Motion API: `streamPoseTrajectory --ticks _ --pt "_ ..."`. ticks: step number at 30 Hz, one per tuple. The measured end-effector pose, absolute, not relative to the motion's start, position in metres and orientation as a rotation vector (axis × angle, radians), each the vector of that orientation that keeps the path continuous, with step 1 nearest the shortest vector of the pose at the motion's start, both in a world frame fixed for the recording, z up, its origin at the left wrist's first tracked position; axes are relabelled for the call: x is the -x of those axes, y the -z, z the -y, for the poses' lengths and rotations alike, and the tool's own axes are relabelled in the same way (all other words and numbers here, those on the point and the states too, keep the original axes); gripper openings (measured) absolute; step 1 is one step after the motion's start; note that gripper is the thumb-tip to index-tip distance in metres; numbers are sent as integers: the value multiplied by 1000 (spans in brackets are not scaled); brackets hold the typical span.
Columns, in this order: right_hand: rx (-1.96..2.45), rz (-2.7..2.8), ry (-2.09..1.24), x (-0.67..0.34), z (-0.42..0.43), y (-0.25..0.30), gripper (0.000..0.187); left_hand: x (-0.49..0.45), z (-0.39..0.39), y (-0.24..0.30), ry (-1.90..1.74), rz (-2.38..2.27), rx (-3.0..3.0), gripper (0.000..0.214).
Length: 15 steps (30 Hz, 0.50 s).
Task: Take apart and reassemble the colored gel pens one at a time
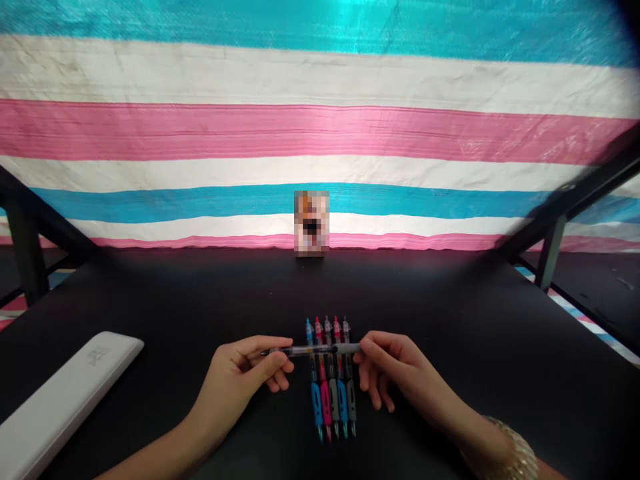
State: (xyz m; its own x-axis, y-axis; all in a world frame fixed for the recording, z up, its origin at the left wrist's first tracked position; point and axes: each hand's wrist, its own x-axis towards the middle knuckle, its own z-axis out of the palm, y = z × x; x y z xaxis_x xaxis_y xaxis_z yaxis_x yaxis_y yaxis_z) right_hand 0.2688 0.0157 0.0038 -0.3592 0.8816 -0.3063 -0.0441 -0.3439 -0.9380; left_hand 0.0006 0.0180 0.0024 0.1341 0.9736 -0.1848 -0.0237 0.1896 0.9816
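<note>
A clear-barrelled pen (310, 350) with a grey grip section lies crosswise in the air between my two hands. My left hand (250, 363) pinches its dark end between thumb and fingers. On the other side, my right hand (393, 367) has thumb and forefinger closed on the grey end, its other fingers hanging loosely curled. Beneath the held pen, several pens lie side by side in a row on the black table, including a blue one (316, 400), a pink one (326, 403) and a grey one (335, 400). The held pen hides part of their barrels.
A long white case (70, 400) lies on the black table (200, 287) at the left. A small pixelated upright item (311, 230) stands at the far edge. Black metal supports (27, 247) flank the table, and a striped sheet (200, 130) hangs behind.
</note>
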Motion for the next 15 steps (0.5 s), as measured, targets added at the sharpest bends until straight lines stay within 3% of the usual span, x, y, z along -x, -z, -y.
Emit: streamPoseTrajectory --ticks 15 --pt "1101 1119 -1721 -269 -15 -8 31 0 -19 -1 -954 -1151 -1032 20"
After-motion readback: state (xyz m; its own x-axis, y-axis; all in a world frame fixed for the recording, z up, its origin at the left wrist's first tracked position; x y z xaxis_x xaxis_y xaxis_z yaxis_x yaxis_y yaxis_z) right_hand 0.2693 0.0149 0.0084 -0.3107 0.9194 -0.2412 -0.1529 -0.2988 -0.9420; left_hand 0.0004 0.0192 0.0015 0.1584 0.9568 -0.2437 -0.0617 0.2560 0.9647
